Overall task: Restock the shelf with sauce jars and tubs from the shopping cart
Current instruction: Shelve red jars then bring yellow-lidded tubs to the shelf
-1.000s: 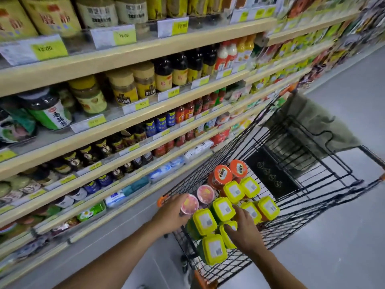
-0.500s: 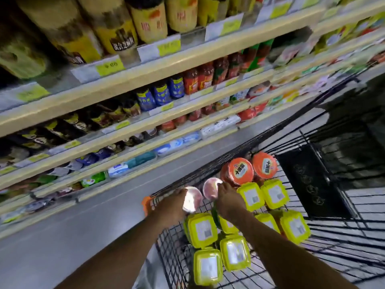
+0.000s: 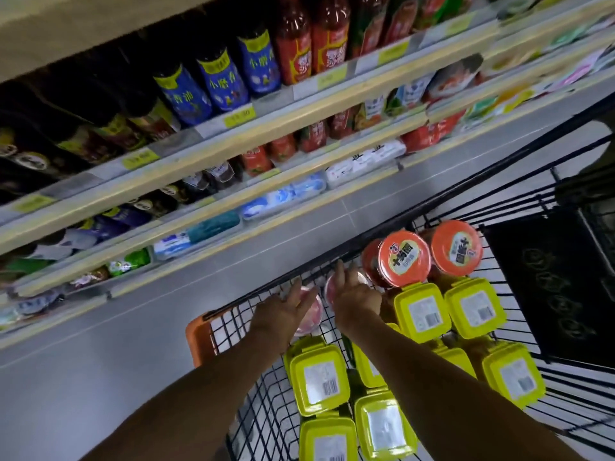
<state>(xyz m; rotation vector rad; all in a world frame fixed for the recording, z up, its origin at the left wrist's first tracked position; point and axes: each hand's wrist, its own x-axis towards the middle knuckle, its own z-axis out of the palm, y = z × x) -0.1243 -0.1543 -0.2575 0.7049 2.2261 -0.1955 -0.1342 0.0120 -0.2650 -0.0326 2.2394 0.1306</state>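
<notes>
A grocery shop aisle is showing here: stocked shelves (image 3: pixel 233 151) with yellow price tags (image 3: pixel 239 116) are running from 9 to 1 o'clock, and a wire shopping cart (image 3: pixel 199 341) is standing at 5 o'clock.

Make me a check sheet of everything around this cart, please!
Surface: wire cart beside the shelves, holding the stock.
Job's things: yellow-lid tubs packed lid-up; orange-lid jars behind them; two pink-lid tubs at the shelf-side wall, under the hands.
Clutter: black panel in the cart's far part.
Hands: left hand and right hand each lie over a pink-lid tub, fingers fairly straight; no closed grip seen.
Cables: nothing seen.
Surroundings: shelves with blue-label bottles, red bottles and packets; grey floor.
</notes>
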